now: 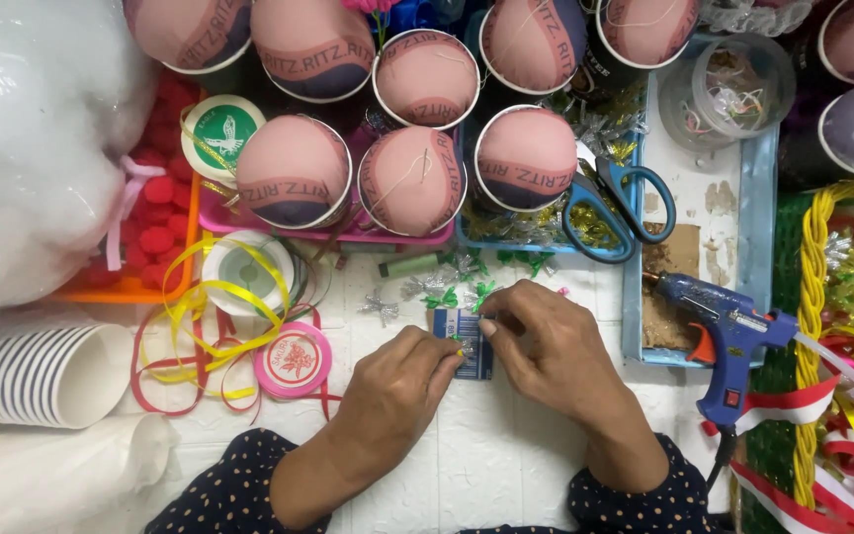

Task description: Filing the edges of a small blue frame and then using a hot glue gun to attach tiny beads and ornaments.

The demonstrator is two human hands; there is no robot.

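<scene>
My left hand (402, 381) and my right hand (546, 346) meet at the middle of the white table, fingertips pinched together over a small blue and white card (457, 324). A tiny shiny piece sits between the fingertips; which hand grips it I cannot tell. Small green and silver foil bows (447, 292) lie just beyond the card. Both forearms wear dark dotted sleeves.
Several paper cups topped with pink fabric domes (412, 180) fill the back. Blue scissors (617, 203) and a blue glue gun (724, 331) lie on a blue tray at right. Ribbon spools (292, 359), yellow and red ribbon, stacked cups (37, 376) and white stuffing sit at left.
</scene>
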